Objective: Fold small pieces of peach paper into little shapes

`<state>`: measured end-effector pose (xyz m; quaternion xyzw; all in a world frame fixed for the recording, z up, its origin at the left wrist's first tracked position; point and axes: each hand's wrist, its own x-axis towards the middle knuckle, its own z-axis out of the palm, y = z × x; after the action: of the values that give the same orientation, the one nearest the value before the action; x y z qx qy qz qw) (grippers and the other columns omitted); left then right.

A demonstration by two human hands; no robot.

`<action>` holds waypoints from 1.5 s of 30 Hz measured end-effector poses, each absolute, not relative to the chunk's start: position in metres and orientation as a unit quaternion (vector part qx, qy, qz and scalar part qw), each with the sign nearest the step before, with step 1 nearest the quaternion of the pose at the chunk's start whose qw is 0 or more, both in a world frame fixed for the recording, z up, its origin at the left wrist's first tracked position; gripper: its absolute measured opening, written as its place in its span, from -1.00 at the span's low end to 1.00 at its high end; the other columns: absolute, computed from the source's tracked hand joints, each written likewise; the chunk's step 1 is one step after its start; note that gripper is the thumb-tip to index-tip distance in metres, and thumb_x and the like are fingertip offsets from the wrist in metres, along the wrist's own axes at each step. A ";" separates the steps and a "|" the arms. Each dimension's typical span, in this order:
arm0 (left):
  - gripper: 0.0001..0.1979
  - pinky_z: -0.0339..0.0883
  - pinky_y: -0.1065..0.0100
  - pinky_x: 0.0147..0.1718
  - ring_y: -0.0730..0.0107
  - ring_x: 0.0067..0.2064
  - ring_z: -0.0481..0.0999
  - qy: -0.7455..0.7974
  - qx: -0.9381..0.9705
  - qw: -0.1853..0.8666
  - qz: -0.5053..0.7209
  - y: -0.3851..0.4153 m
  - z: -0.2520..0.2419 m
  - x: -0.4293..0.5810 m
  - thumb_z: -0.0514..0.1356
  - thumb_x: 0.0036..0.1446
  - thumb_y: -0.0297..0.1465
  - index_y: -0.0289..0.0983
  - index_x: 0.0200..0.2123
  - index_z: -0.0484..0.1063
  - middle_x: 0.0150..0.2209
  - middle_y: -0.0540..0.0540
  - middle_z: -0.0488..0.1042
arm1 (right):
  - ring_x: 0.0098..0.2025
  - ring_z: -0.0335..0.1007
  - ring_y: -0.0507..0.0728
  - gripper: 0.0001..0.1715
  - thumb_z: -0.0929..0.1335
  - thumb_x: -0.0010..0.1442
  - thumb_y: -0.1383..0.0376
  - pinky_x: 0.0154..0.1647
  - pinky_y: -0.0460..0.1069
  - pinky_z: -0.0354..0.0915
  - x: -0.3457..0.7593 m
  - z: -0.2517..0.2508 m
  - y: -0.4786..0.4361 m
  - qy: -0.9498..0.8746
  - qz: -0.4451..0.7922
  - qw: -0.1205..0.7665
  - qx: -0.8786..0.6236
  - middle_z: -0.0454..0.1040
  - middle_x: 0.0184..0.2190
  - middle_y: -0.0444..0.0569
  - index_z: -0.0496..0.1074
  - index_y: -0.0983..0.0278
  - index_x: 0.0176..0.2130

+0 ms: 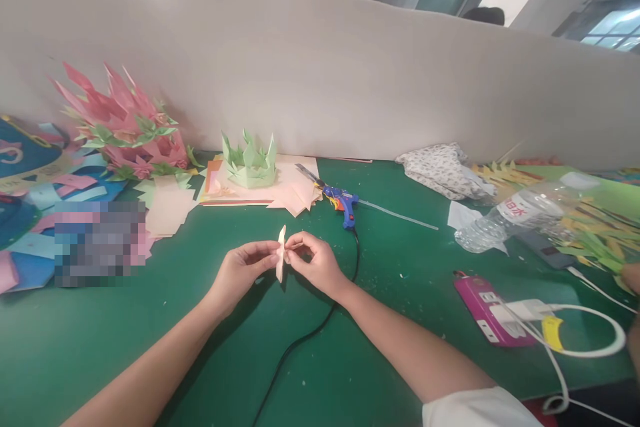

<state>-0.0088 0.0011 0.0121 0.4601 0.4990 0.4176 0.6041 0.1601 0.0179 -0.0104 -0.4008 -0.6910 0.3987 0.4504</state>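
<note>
Between my two hands, just above the green table (240, 360), is a small folded piece of cream paper (281, 270), held upright and seen nearly edge-on. My left hand (247, 267) pinches it from the left side. Thumb and fingertips of my right hand (313, 260) are pinched against its right face. Beyond the hands lies a blue hot glue gun (347, 207) with a clear glue stick (400, 215) behind it. A light green paper crown (250, 163) stands on a stack of coloured paper (295, 170) at the back.
Pink paper crowns (130, 120) and paper pieces (170, 207) crowd the left. A black cord (310, 333) crosses the table. To the right are a plastic water bottle (515, 213), a purple power strip (493, 313) with a white cable (595, 352), and a patterned cloth (445, 170).
</note>
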 end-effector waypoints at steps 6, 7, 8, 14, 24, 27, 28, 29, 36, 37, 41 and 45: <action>-0.65 0.37 0.26 -0.20 0.25 -0.28 0.52 0.535 0.523 0.533 0.394 0.004 0.006 -0.013 0.29 -0.15 -0.20 -0.31 -0.30 0.51 -0.31 -0.14 0.57 | -0.37 0.42 0.03 -0.91 0.29 0.09 0.30 -0.30 -0.06 0.36 0.160 -0.010 0.018 -0.698 0.403 0.444 -0.391 0.48 -0.37 -0.09 0.39 0.25 -0.34; -0.66 0.37 0.27 -0.22 0.25 -0.29 0.52 0.539 0.535 0.518 0.393 0.004 0.005 -0.014 0.29 -0.15 -0.20 -0.31 -0.31 0.51 -0.32 -0.13 0.57 | -0.37 0.42 0.02 -0.91 0.30 0.09 0.31 -0.30 -0.06 0.36 0.160 -0.009 0.018 -0.700 0.402 0.443 -0.390 0.48 -0.37 -0.09 0.40 0.25 -0.34; -0.67 0.37 0.28 -0.24 0.26 -0.30 0.52 0.545 0.545 0.504 0.390 0.004 0.003 -0.014 0.28 -0.14 -0.20 -0.30 -0.33 0.51 -0.34 -0.12 0.57 | -0.37 0.42 0.02 -0.91 0.30 0.09 0.31 -0.30 -0.06 0.35 0.160 -0.009 0.017 -0.703 0.400 0.441 -0.389 0.49 -0.37 -0.09 0.40 0.25 -0.34; -0.79 0.38 0.35 -0.26 0.33 -0.31 0.50 0.531 0.606 0.441 0.395 0.008 -0.006 -0.017 0.24 -0.09 -0.25 -0.28 -0.42 0.50 -0.33 -0.09 0.52 | -0.37 0.41 0.01 -0.91 0.30 0.09 0.34 -0.31 -0.09 0.35 0.160 -0.009 0.017 -0.714 0.393 0.427 -0.391 0.48 -0.37 -0.09 0.41 0.26 -0.34; -0.91 0.34 0.40 -0.33 0.39 -0.36 0.46 0.517 0.707 0.323 0.358 0.004 0.000 -0.017 0.14 -0.01 -0.39 -0.24 -0.45 0.44 -0.37 -0.05 0.49 | -0.42 0.36 0.02 -0.89 0.29 0.13 0.32 -0.38 -0.08 0.29 0.161 -0.008 0.017 -0.753 0.339 0.402 -0.395 0.50 -0.40 -0.12 0.43 0.22 -0.37; -0.92 0.32 0.41 -0.34 0.39 -0.37 0.46 0.512 0.732 0.278 0.353 0.003 0.002 -0.017 0.14 -0.01 -0.41 -0.23 -0.43 0.44 -0.40 -0.02 0.49 | -0.39 0.36 0.05 -0.91 0.32 0.12 0.31 -0.33 -0.05 0.27 0.162 -0.003 0.017 -0.770 0.305 0.390 -0.402 0.51 -0.41 -0.12 0.43 0.20 -0.39; -0.92 0.32 0.42 -0.34 0.39 -0.38 0.45 0.510 0.736 0.270 0.354 0.003 0.003 -0.017 0.13 0.00 -0.42 -0.22 -0.43 0.43 -0.40 -0.02 0.49 | -0.36 0.36 0.06 -0.92 0.32 0.12 0.31 -0.31 -0.03 0.27 0.162 -0.001 0.017 -0.776 0.292 0.389 -0.403 0.51 -0.40 -0.12 0.43 0.19 -0.40; -0.92 0.32 0.42 -0.35 0.40 -0.38 0.45 0.508 0.738 0.265 0.356 0.003 0.003 -0.017 0.13 0.00 -0.42 -0.22 -0.44 0.43 -0.41 -0.02 0.49 | -0.32 0.36 0.07 -0.93 0.33 0.11 0.31 -0.28 -0.02 0.26 0.162 0.000 0.017 -0.780 0.281 0.389 -0.400 0.51 -0.38 -0.11 0.43 0.19 -0.40; -0.89 0.32 0.38 -0.29 0.37 -0.30 0.44 0.501 0.753 0.236 0.355 0.003 0.004 -0.016 0.11 0.04 -0.39 -0.24 -0.47 0.41 -0.29 -0.08 0.42 | -0.19 0.35 0.08 -0.93 0.32 0.12 0.34 -0.13 0.01 0.24 0.162 0.000 0.017 -0.790 0.256 0.405 -0.383 0.47 -0.29 -0.08 0.42 0.19 -0.38; -0.88 0.31 0.37 -0.26 0.36 -0.26 0.43 0.498 0.756 0.231 0.356 0.003 0.004 -0.016 0.10 0.04 -0.39 -0.24 -0.46 0.42 -0.26 -0.09 0.40 | -0.20 0.35 0.08 -0.93 0.32 0.12 0.34 -0.15 0.00 0.25 0.162 -0.001 0.017 -0.789 0.261 0.403 -0.384 0.47 -0.31 -0.08 0.41 0.19 -0.38; -0.89 0.30 0.36 -0.21 0.35 -0.24 0.43 0.484 0.772 0.220 0.349 0.004 0.006 -0.017 0.10 0.06 -0.38 -0.23 -0.41 0.42 -0.25 -0.09 0.39 | -0.21 0.34 0.08 -0.92 0.31 0.12 0.35 -0.20 -0.01 0.27 0.162 -0.002 0.018 -0.790 0.265 0.393 -0.389 0.44 -0.31 -0.06 0.40 0.21 -0.39; -0.87 0.30 0.35 -0.22 0.36 -0.25 0.43 0.468 0.791 0.207 0.335 0.004 0.007 -0.016 0.07 0.09 -0.39 -0.23 -0.43 0.39 -0.27 -0.09 0.38 | -0.16 0.32 0.10 -0.94 0.33 0.08 0.36 -0.09 0.04 0.21 0.161 -0.002 0.018 -0.800 0.224 0.396 -0.390 0.43 -0.26 -0.05 0.41 0.21 -0.40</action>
<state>-0.0156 0.0041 0.0072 0.7912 0.4676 0.3352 0.2075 0.1615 0.0177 -0.0016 -0.3901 -0.8004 0.2243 0.3962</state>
